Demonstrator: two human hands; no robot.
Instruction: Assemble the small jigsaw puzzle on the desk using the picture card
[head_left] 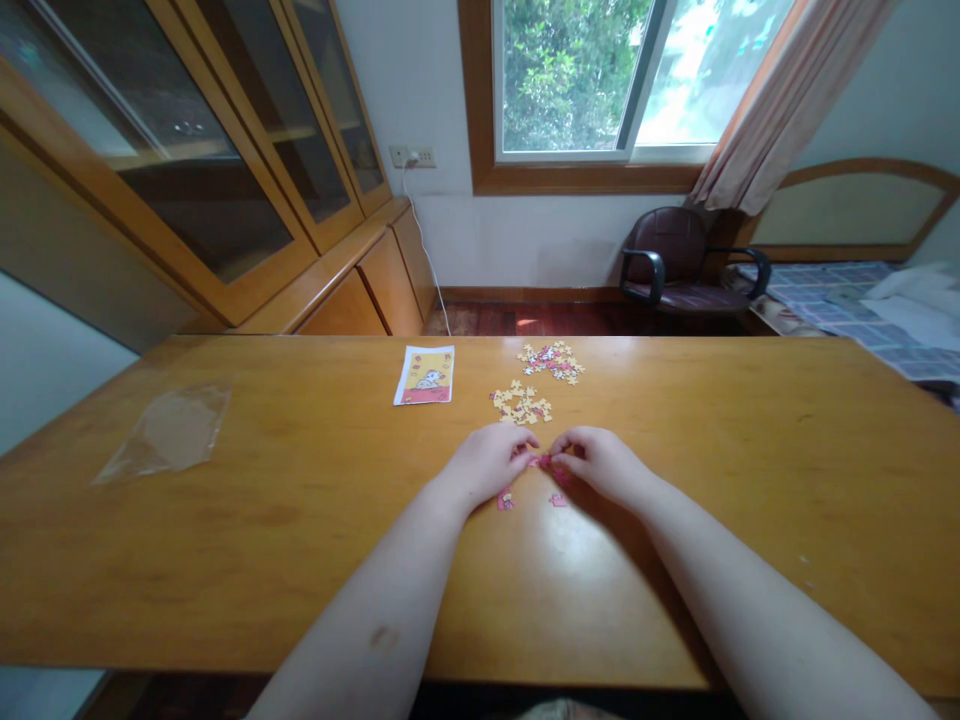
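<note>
Two bare hands, the left hand (487,462) and the right hand (600,465), meet over a glossy wooden table (300,540), seen from the wearer's head. Take their meeting point as the centre of a clock, with twelve o'clock pointing away from the person. Both hands are partly closed, fingers curled, thumbs and forefingers drawn close together around small pink puzzle pieces (545,462) at the centre. The right fingertips appear to touch a piece; the pieces are too small to tell whether either hand grips one firmly.

Another pink piece (561,478) lies just beneath the right hand, toward four o'clock. One loose patterned piece (505,499) sits near the left wrist at about seven, and a flat pink piece (559,500) rests near six.

Just beyond the hands, between eleven and twelve, is a heap of mostly yellow pieces (521,405). Farther off at twelve is a mixed heap (553,362) of yellow, pink and white pieces. Around ten to eleven lies a picture card (425,377) showing a white animal against yellow and pink. Well apart, at nine, is a clear plastic bag (172,430).

Beyond the table, a maroon armchair (667,255) stands at one, and a bed (847,300) with checked bedding at two.
</note>
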